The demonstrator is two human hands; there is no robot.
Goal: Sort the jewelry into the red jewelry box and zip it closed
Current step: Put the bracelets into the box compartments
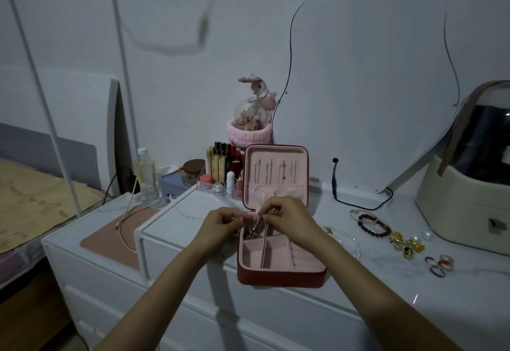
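**Counts of items on the dresser**

One red jewelry box [278,276] stood open at centre frame, and two hands [220,225] [287,216] met over it. At lower right lay one dark red bead bracelet [375,225], one pearl necklace [345,239] and four rings [440,265]. Two loose pearls [422,236] lay nearby. One clear bottle [147,176] stood at centre left.

We are in a home bedroom: a bed [41,198] far left, a mirror [367,88] and cosmetics [223,165] on a dresser [193,212].
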